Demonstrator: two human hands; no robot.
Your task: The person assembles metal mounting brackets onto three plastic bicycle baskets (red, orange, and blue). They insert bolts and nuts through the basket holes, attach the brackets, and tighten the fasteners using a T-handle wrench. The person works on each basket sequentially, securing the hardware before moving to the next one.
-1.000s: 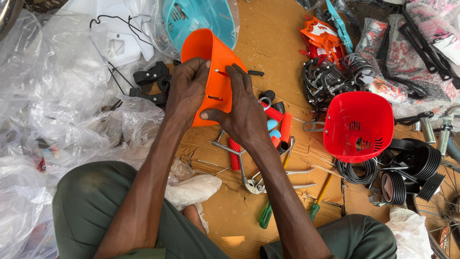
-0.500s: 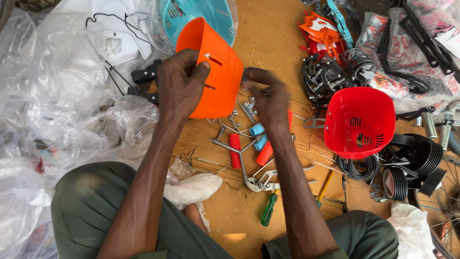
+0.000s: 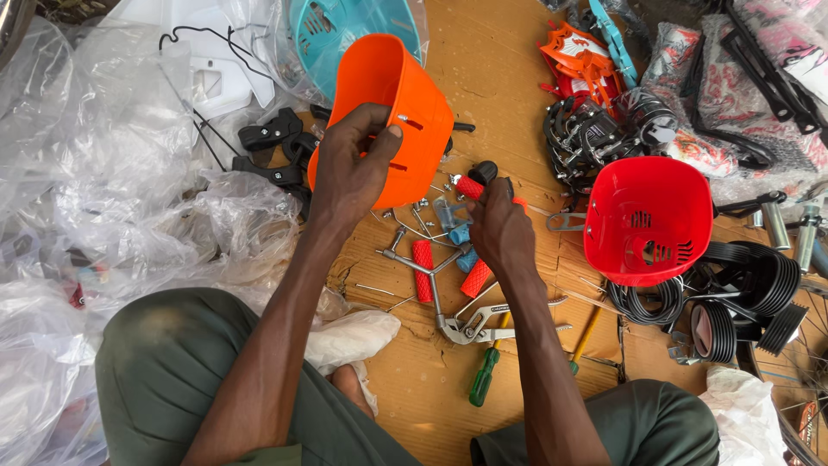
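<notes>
A brown cardboard sheet (image 3: 509,103) covers the floor. In its middle lie red-handled pliers (image 3: 431,276), loose screws (image 3: 414,211) and a green screwdriver (image 3: 483,380). A red basket (image 3: 647,216) and black tyres (image 3: 750,298) sit to the right, crumpled clear plastic (image 3: 112,173) to the left, a teal basket (image 3: 345,34) at the far edge.

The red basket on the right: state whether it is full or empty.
Empty: the red basket lies mouth-up, showing only its bare slotted bottom.
</notes>
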